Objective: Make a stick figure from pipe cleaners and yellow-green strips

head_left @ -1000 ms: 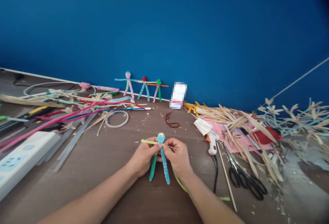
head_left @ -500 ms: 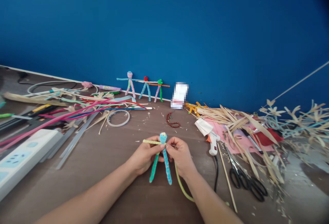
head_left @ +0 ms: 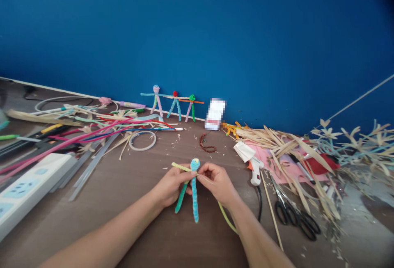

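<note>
A pipe-cleaner figure (head_left: 195, 196) with a blue head, one blue leg and one green leg is upright above the brown table. My left hand (head_left: 172, 184) pinches it at the body, just under the head; its yellow-green arm sticks out to the left over that hand. Right beside the figure's body, my right hand (head_left: 217, 182) is closed, its thumb and finger pinching a thin strand at the body. A yellow-green pipe cleaner (head_left: 227, 218) hangs below my right hand and curves behind the wrist.
Three finished-looking figures (head_left: 175, 106) lean on the blue wall. At left lie a power strip (head_left: 33, 190) and coloured pipe cleaners (head_left: 76, 138). To the right are a glue gun (head_left: 256, 171), scissors (head_left: 295, 218) and dried husks (head_left: 277, 145). A bead string (head_left: 207, 148) lies behind my hands.
The figure has turned slightly and its legs have swung left. My right hand has shifted a little to the right, along with the hanging pipe cleaner.
</note>
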